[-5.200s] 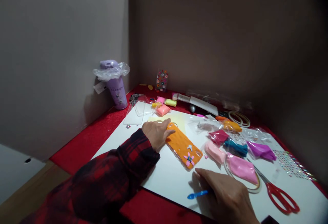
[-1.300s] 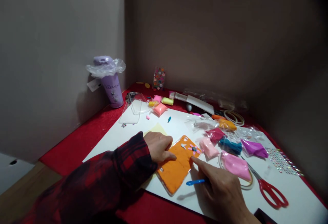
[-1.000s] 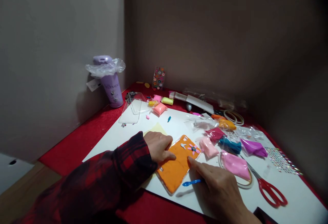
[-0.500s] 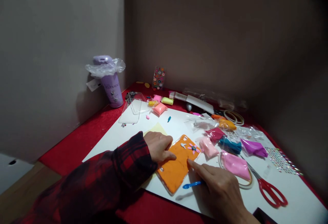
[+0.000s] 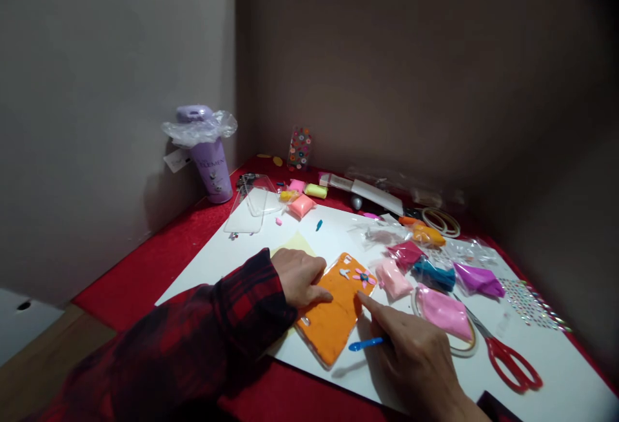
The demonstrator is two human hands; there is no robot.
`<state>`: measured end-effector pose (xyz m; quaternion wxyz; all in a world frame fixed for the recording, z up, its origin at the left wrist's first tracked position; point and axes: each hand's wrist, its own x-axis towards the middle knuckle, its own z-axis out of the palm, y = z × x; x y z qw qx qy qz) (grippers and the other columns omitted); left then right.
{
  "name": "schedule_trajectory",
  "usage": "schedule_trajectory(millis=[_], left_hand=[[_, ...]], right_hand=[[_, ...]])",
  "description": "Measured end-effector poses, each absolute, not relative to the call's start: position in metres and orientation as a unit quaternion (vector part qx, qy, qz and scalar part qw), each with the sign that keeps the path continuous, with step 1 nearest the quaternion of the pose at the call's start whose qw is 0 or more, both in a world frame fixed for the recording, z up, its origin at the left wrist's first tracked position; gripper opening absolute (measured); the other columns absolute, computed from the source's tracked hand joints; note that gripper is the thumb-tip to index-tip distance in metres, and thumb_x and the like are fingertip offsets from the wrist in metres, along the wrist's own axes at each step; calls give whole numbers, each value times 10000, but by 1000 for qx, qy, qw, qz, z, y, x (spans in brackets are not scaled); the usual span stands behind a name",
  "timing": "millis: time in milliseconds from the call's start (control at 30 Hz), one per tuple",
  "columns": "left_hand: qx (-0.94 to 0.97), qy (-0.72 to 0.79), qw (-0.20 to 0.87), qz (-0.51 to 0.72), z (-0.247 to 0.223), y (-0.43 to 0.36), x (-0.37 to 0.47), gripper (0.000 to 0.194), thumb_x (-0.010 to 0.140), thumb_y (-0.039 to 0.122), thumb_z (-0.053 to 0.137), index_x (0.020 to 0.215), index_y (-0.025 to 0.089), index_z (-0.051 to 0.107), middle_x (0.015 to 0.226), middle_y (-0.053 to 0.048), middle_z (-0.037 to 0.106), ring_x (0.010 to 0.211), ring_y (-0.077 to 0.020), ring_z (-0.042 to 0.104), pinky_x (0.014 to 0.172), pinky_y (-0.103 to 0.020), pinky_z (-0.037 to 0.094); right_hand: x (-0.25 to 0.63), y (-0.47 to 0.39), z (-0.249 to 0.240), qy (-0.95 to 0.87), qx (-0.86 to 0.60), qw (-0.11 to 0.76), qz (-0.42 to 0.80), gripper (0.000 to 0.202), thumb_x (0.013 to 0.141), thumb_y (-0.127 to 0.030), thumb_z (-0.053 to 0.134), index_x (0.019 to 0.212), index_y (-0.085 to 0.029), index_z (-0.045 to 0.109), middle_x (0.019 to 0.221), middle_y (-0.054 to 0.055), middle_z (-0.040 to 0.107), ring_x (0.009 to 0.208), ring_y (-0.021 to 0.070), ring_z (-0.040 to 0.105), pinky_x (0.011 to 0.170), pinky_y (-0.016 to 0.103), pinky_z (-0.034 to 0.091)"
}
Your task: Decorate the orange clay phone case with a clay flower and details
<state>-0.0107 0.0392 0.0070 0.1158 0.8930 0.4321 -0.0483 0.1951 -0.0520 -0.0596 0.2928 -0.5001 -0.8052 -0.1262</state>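
A phone case (image 5: 333, 325) covered in orange clay lies tilted on the white board, with a pink flower (image 5: 364, 278) and a small white shape (image 5: 344, 273) at its upper end. My left hand (image 5: 302, 277) grips its left side, thumb on the orange surface, other fingers bent at the edge. With index finger stretched out, my right hand (image 5: 416, 348) touches the clay near the right edge. Tucked in that hand's curled fingers is a small blue plastic modelling tool (image 5: 366, 344), its rounded end sticking out to the left.
Bags of coloured clay (image 5: 435, 274) and red-handled scissors (image 5: 512, 361) lie to the right, beside a sheet of gems (image 5: 532, 303). Clear phone cases (image 5: 249, 209) lie at the back left. A purple cup (image 5: 213, 167) stands by the wall; a decorated case (image 5: 300, 148) leans behind.
My right index finger has slid slightly up along the case's right edge, and the blue tool has shifted a little with it. My left hand stays in place.
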Motion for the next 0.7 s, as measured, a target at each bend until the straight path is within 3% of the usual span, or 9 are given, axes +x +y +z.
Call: schedule_trajectory(millis=[433,700], left_hand=[[889,440,118,-54,10,35,-9,431,738,627,450,834,231,593,765,-57,660,718,-225,609,567,-287,376],[894,431,111,-45,8,36,-9,430,743,630,436,817,234,585,746,-50,656,706,-230,612,540,-284,353]], right_hand=[[193,-51,-57,-812,-516,257,-88,303,825,-209,441,1072,-179,614,589,16,613,458,106,518,443,204,316],[195,-55,-53,-818,-465,316,-121,283,789,-122,436,987,-163,632,553,1,568,463,105,510,463,213,318]])
